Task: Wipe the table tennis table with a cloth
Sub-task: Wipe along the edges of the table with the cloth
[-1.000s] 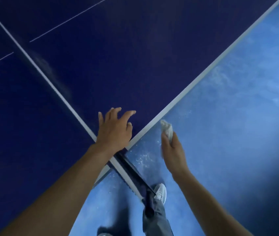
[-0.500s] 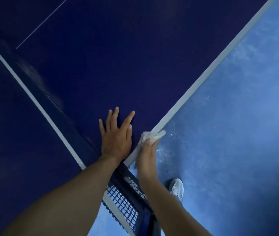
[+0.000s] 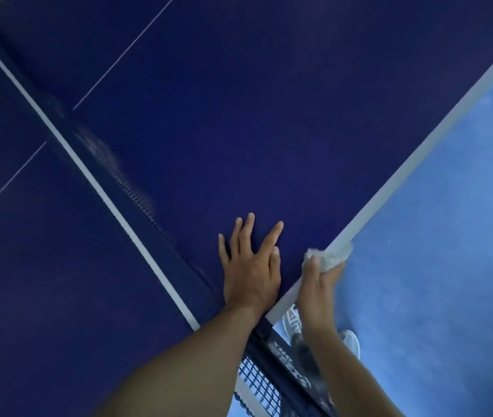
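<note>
The dark blue table tennis table [image 3: 269,115] fills most of the view, with a white edge stripe [image 3: 404,167] running up to the right. My left hand [image 3: 251,266] lies flat on the tabletop near that edge, fingers spread. My right hand [image 3: 317,290] grips a crumpled whitish cloth [image 3: 329,255] and holds it against the white edge stripe, just right of my left hand.
The net [image 3: 112,179] with its white top band crosses the table from upper left to the bottom centre, ending at a dark post bracket [image 3: 287,356]. Light blue floor [image 3: 435,281] lies to the right. My white shoes [image 3: 350,341] show below the table edge.
My right hand brought the cloth from beside the table onto the white edge, then slid it a little farther along. My left hand settled flat on the tabletop.
</note>
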